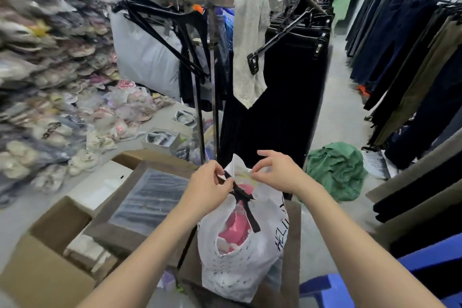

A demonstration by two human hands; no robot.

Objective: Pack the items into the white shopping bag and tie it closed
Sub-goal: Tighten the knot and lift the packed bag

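Your one white shopping bag (240, 267) stands on the brown tabletop (293, 222) right in front of you. It is thin, crinkled plastic with black lettering, and a single glossy pink item (236, 230) shows through its side opening. Your left hand (207, 187) pinches the flat black ribbon (246, 205) at the bag's neck with curled fingers. Your right hand (277, 175) pinches the bunched top edge. On your left, one open cardboard box (50, 232) holds stacked cream fabric (85, 250).

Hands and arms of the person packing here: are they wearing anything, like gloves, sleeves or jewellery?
Nothing shows on them. The left hand and right hand are gloveless, with no ring visible, and both forearms are bare as far as the frame shows: no sleeve, watch or bracelet.
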